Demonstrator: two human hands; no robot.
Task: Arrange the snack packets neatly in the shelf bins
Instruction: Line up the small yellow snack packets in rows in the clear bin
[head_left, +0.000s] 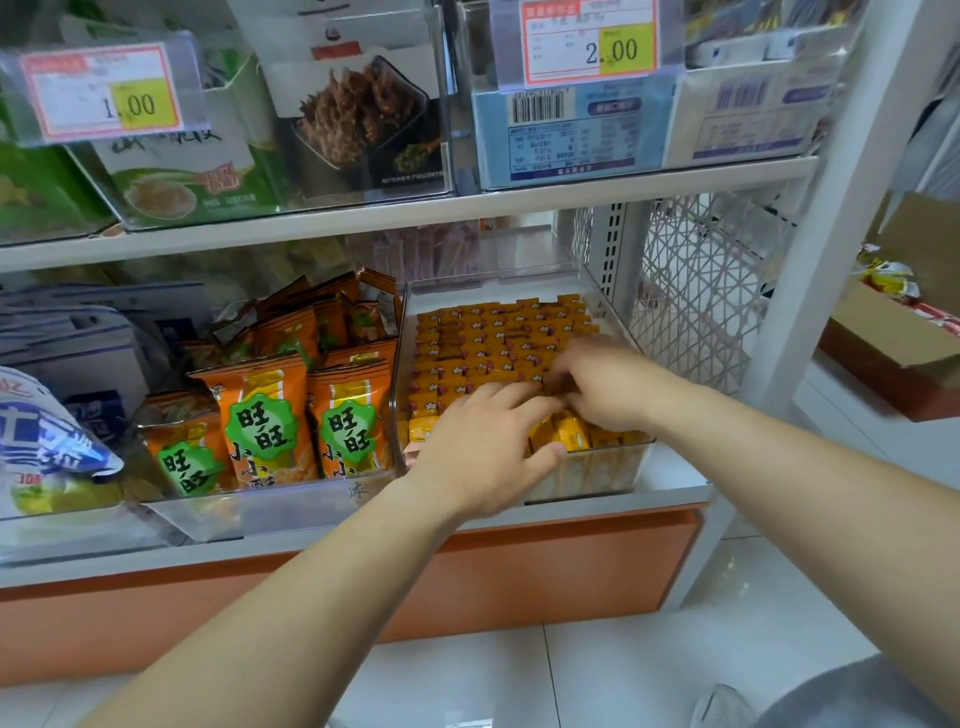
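Head view: two hands over one clear bin (592, 478) of orange packets (483, 338). Flat left hand (483, 447) pressing them; blurred right hand (608, 384), cannot tell grip.

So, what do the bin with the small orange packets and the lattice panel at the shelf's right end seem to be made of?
Transparent rectangular bin: likely rigid clear plastic, glossy; the small orange packets show through its front wall. White lattice side panel: matte, perhaps painted metal or plastic; the look leaves it open.
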